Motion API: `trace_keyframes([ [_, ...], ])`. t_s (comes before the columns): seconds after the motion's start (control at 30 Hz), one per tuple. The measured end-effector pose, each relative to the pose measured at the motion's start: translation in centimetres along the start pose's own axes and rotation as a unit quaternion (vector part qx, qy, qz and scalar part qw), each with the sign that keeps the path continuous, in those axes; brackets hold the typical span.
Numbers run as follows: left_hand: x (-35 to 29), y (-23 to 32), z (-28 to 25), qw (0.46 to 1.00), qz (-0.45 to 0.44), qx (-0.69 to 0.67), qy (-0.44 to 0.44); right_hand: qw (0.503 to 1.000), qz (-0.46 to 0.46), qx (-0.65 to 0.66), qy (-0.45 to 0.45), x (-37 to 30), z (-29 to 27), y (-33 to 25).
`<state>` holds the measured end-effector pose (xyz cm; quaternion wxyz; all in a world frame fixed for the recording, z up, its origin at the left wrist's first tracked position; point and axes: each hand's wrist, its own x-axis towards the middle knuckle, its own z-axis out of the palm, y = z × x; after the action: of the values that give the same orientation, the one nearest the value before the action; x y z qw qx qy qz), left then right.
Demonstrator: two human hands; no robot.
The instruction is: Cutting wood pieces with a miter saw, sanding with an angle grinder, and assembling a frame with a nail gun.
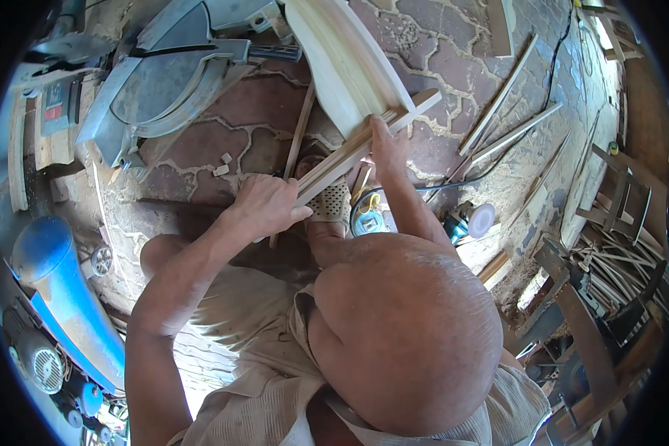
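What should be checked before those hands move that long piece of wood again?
1. Left hand gripping the near end of the wooden strip: ok.
2. Right hand gripping it near its far end: ok.
3. Curved board touching the strip: cannot tell.
4. Perforated shoe out from under the strip: not ok, it shows right below.
5. Angle grinder out of both hands: ok, off to the right.
6. Grinder's disc stopped: cannot tell.

From my remote station, I count one left hand (266, 205) and one right hand (389, 150) near dial centre. I register one curved wooden panel (346, 63) at 12 o'clock, one disc grinder (468, 221) at 3 and one blue tank (70, 293) between 8 and 9.
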<state>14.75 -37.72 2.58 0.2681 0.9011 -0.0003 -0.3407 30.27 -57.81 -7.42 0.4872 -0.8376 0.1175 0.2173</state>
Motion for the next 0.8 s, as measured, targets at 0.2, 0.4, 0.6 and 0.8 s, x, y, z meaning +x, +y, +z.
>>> trace_keyframes([
  [0.2, -0.2, -0.2, -0.5, 1.000, -0.013, -0.010, -0.019, 0.967, 0.141, 0.186, -0.101, 0.2, -1.0, -1.1],
  [0.4, -1.1, -0.9, -0.9, 0.998, 0.025, -0.056, 0.007, 0.961, 0.150, 0.224, -0.059, -0.9, -0.5, -1.2],
  [0.6, -5.2, -8.4, -1.2, 0.844, -0.084, -0.529, 0.030, 0.930, 0.127, 0.301, -0.168, -0.3, -3.9, -0.7],
  [0.8, -8.0, -3.7, 0.6, 0.928, -0.024, -0.316, 0.193, 0.844, 0.183, 0.402, -0.304, -4.8, -4.4, -2.9],
])
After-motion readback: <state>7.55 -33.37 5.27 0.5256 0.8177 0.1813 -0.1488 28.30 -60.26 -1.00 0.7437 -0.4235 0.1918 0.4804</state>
